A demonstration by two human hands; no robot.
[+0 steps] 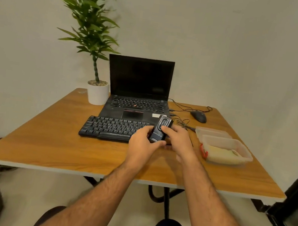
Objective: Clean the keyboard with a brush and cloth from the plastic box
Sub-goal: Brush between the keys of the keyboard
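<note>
A black external keyboard lies on the wooden table in front of a laptop. Both my hands hold a black, oblong brush tool above the keyboard's right end. My left hand grips its lower end from the left. My right hand holds its upper part, with the thumb pressing on the slider on its face. An open clear plastic box stands to the right with a yellow-green cloth inside. The keyboard's right end is hidden behind my hands.
An open black laptop stands behind the keyboard, with a potted plant to its left. A wired mouse and cables lie at the back right. The box's lid lies behind the box.
</note>
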